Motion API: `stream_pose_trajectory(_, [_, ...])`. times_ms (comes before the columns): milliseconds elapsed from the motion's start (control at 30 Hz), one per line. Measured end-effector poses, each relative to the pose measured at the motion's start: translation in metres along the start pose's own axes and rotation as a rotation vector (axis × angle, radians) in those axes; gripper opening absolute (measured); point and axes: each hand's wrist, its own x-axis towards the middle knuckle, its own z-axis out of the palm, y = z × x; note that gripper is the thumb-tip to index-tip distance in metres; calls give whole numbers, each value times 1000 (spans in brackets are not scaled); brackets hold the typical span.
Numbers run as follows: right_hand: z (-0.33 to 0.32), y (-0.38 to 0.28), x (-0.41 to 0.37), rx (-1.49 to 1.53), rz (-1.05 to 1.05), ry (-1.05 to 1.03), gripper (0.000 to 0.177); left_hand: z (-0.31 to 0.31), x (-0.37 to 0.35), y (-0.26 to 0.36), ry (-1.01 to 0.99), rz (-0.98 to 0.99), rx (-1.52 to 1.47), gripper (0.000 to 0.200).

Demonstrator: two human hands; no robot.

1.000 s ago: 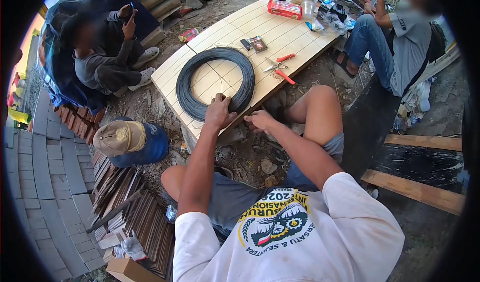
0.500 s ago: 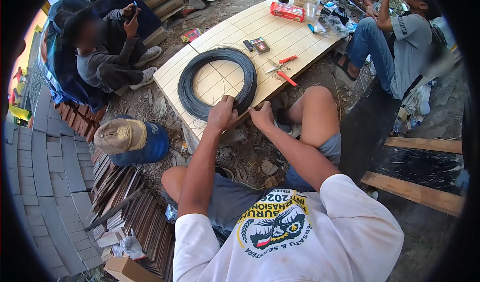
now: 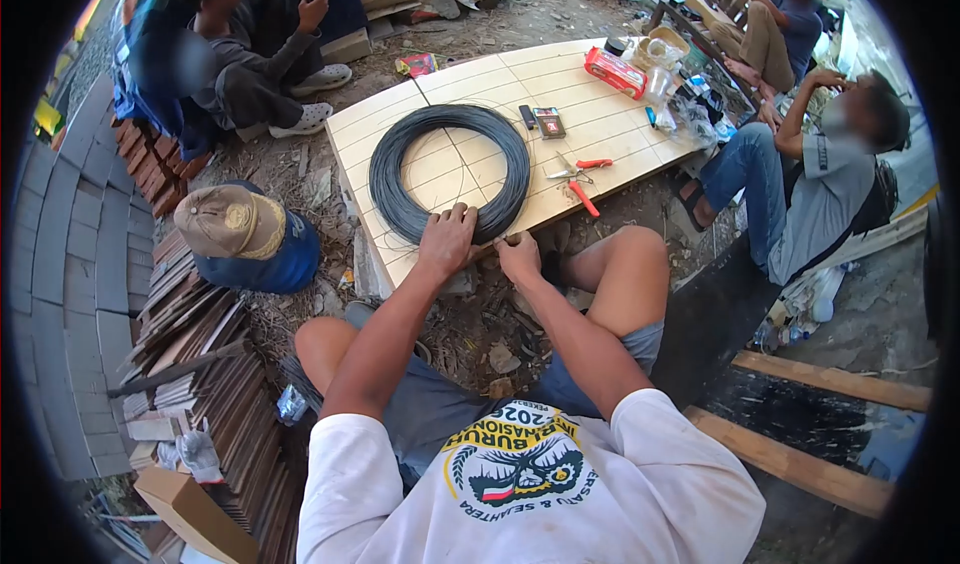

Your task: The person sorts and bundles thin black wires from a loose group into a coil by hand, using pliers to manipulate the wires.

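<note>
A coil of dark wire (image 3: 392, 176) lies on the pale wooden board (image 3: 345, 144), with a few loose strands curving across its middle. My left hand (image 3: 448, 239) is on the coil's near side, its fingers closed over the wire. Just to the right, at the board's near edge, my right hand (image 3: 519, 259) is closed in a pinch close to the coil; what sits between its fingertips is too small to make out. Red-handled pliers or snips (image 3: 578, 180) lie with jaws apart to the right of the coil. Beyond the coil are a cigarette pack (image 3: 549, 123) and a small dark lighter (image 3: 527, 117).
A red packet (image 3: 615, 73) and plastic bags lie at the board's far right. People sit at the left (image 3: 262, 64), right (image 3: 835, 184) and far right. A cap (image 3: 230, 221) rests on a blue container (image 3: 285, 264) beside stacked tiles (image 3: 215, 364). Timber beams (image 3: 790, 459) lie at right.
The view has shifted, so the board and coil appear slightly further right. My left hand's fingers have spread a little over the coil; my right hand stays pinched beside it.
</note>
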Motion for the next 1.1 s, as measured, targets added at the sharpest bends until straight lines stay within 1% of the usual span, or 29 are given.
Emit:
stream_pose_trajectory(67, [-7,-4,-3,349,97,-197,17,3,4,-6,-8,32,-61,71])
stream_pose_trajectory(100, [-8,-6,-2,413,69,-243,9,2,6,-9,10,20,-130,60])
stream_pose_trajectory(133, [-9,-5,-2,401,76,-257,9,2,8,-10,3,4,-141,60])
stream_pose_trajectory(200, [-10,-6,2,517,151,-291,11,-1,11,-13,-21,11,-174,53])
stream_pose_trajectory(233, [-14,-7,3,643,231,-362,13,-4,8,-10,8,36,-163,39])
stream_pose_trajectory(267, [-16,-8,3,642,235,-362,13,-3,8,-6,5,36,-165,39])
stream_pose_trajectory(333, [-21,-10,2,542,308,-362,15,1,11,-2,6,36,-126,28])
stream_pose_trajectory(367, [-22,-11,-1,546,310,-358,15,3,11,-2,4,41,-124,28])
stream_pose_trajectory(433, [-19,-7,-3,346,259,-416,20,5,10,-5,99,89,-192,23])
stream_pose_trajectory(467, [-17,-5,-5,353,262,-413,20,5,10,-7,94,95,-188,23])
stream_pose_trajectory(533, [-14,-4,-11,488,301,-499,21,5,10,-9,162,127,-274,24])
stream_pose_trajectory(567, [-14,-4,-12,493,305,-499,21,4,10,-11,157,129,-271,24])
stream_pose_trajectory(633, [-22,-16,-16,618,355,-564,15,-7,10,-11,181,104,-312,24])
stream_pose_trajectory(667, [-26,-23,-18,630,361,-560,15,-15,11,-10,171,112,-307,24])
stream_pose_trajectory(733, [-35,-35,-19,688,317,-566,13,-39,11,-2,1,-65,-286,26])
stream_pose_trajectory(767, [-37,-41,-19,737,298,-556,12,-46,13,-1,-30,-83,-270,27])
stream_pose_trajectory(800, [-38,-42,-17,757,306,-535,12,-48,15,1,-43,-58,-263,27])
stream_pose_trajectory(867, [-30,-53,-8,821,286,-380,14,-54,16,-4,-44,-48,-317,29])
stream_pose_trajectory(900, [-24,-51,-2,861,327,-373,18,-44,19,-7,-60,-74,-300,30])
stream_pose_trajectory(933, [-21,-52,2,865,331,-372,18,-37,19,-7,-65,-72,-297,30])
stream_pose_trajectory(1000, [-16,-57,8,989,529,-400,22,-25,18,-7,-111,-43,-202,31])
stream_pose_trajectory(1033, [-15,-59,9,987,528,-400,22,-22,18,-7,-91,-13,-203,32])
stream_pose_trajectory(1100, [-15,-63,7,1099,577,-341,22,-21,17,-10,-83,-12,-243,32])
